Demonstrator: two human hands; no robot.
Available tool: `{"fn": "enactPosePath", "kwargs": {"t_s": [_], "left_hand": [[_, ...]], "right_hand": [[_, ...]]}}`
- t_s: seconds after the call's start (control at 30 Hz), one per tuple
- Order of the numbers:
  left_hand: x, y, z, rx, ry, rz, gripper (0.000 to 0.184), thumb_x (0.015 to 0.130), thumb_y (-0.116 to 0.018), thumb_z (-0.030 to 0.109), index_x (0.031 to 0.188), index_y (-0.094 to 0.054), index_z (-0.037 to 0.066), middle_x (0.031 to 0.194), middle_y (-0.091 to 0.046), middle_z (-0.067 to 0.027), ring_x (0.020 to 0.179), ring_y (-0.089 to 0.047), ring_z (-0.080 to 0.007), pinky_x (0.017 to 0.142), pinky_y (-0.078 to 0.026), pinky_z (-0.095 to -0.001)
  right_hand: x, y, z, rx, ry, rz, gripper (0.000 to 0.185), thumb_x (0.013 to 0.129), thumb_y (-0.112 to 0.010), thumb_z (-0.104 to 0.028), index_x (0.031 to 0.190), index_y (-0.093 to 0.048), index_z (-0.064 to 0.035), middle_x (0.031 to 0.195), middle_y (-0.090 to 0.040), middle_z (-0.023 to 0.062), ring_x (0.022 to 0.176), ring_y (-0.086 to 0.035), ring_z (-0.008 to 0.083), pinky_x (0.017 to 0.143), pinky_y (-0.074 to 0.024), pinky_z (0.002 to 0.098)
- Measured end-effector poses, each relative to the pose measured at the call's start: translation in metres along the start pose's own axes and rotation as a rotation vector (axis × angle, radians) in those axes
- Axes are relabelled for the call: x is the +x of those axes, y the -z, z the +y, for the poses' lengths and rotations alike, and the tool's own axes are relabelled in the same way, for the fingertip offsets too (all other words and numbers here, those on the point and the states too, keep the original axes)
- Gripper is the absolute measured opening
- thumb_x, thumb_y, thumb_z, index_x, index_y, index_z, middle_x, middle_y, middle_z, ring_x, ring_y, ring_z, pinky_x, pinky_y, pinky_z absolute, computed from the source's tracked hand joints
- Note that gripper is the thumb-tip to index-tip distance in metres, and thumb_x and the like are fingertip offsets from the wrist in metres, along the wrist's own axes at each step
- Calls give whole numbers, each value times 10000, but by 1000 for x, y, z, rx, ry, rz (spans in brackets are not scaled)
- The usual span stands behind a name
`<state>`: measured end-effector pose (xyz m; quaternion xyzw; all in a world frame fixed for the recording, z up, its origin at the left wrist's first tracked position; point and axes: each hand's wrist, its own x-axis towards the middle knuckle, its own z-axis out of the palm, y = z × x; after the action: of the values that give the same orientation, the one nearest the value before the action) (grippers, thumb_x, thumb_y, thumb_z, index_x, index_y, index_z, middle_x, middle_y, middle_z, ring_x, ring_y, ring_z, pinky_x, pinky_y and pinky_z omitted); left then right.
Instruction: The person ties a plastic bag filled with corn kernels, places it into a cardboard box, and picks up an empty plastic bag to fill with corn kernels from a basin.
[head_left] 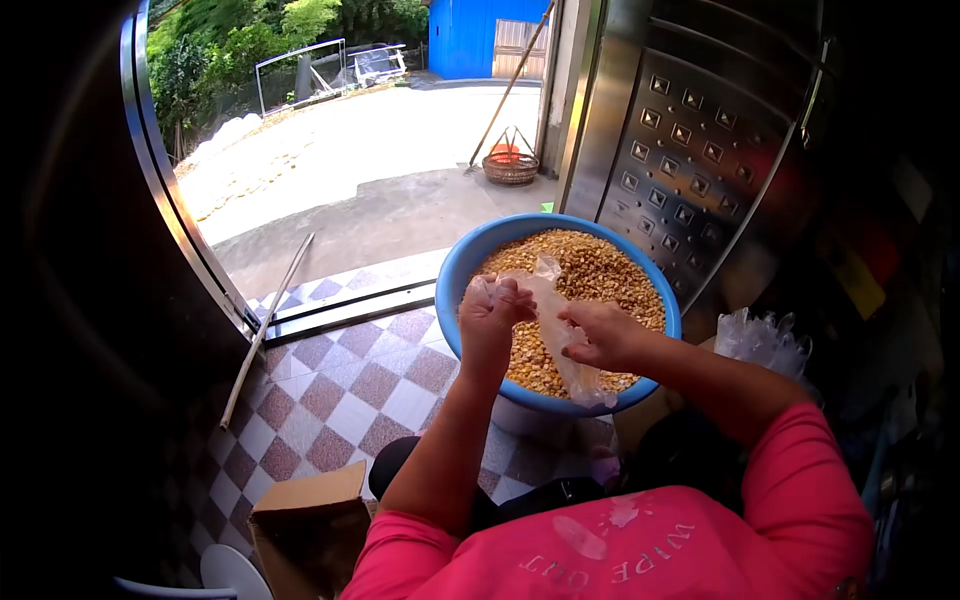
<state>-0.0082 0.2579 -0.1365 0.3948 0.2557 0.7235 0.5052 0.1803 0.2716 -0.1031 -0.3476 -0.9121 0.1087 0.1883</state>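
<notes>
A clear plastic bag hangs over a blue basin filled with yellow corn kernels. My left hand is closed in a grip on the bag's upper left part. On the other side, my right hand reaches over the corn, its thumb and forefinger apart beside the bag. Whether those fingers touch the film I cannot tell. The bag looks thin and crumpled, and its lower end lies near the basin's front rim.
A bundle of clear plastic bags sits at the right. An opened cardboard box stands at lower left. A long stick leans across the doorsill. Beyond the metal door, a wicker basket rests outside.
</notes>
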Motion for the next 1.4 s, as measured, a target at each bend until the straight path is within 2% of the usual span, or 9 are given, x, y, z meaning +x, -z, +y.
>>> {"fn": "enactPosePath", "kwargs": {"t_s": [0.17,0.47,0.73,0.9,1.03,1.13,1.2,1.33,1.4], "left_hand": [[12,19,-13,-127,48,-53,175,933,-527,190,932,-541,16,814,-626,-101,704,-626,-183,640,-536,-302],[12,22,-11,-470,207,24,144,927,-520,145,993,-544,19,882,-617,-105,729,-619,-195,638,-537,-325],[1,14,-6,604,131,-200,207,850,-666,259,837,-648,53,630,-561,19,544,-530,-48,458,-458,-217],[-1,10,-11,1224,-237,-459,269,747,-732,256,751,-600,22,620,-568,-159,560,-574,-263,559,-453,-368],[2,20,-7,1239,-287,-312,246,800,-686,221,705,-577,22,629,-590,-127,604,-596,-251,564,-450,-358],[18,35,-7,657,66,-153,228,863,-606,220,726,-581,39,663,-610,-92,662,-610,-246,578,-466,-351],[19,38,1,-424,359,-228,234,912,-531,239,772,-584,59,715,-621,-61,704,-610,-236,661,-491,-345],[16,42,-3,-642,603,-133,222,944,-472,247,1010,-565,57,924,-624,-68,831,-616,-234,856,-466,-391],[10,23,-2,-566,585,-31,252,952,-463,277,1053,-542,60,962,-616,-61,850,-614,-218,785,-502,-372]], "right_hand": [[5,9,3,-116,-29,-26,153,778,-622,-105,906,-587,-29,845,-622,158,812,-616,322,695,-486,378],[10,27,42,428,-324,249,80,799,-577,11,873,-570,-18,794,-606,70,752,-580,153,687,-466,303],[29,56,54,1384,-652,525,144,839,-500,55,955,-552,-14,886,-575,123,721,-600,220,646,-539,356],[36,63,64,1314,-687,426,128,853,-516,19,967,-554,-27,810,-590,93,638,-597,181,589,-539,342],[39,61,64,1347,-685,387,84,855,-546,-18,934,-568,-36,753,-595,61,602,-590,150,553,-519,302],[26,61,79,1196,-641,144,50,846,-593,-70,884,-586,-38,747,-605,43,630,-589,132,555,-497,280],[21,56,85,1058,-622,2,70,836,-624,-102,854,-597,-39,747,-610,34,650,-588,121,566,-485,272],[24,46,77,359,-438,-176,129,785,-689,-111,842,-614,-23,707,-613,31,632,-544,110,603,-447,252],[24,51,65,6,-266,-156,168,778,-689,-115,873,-605,-5,728,-607,55,660,-557,131,631,-457,263]]}}
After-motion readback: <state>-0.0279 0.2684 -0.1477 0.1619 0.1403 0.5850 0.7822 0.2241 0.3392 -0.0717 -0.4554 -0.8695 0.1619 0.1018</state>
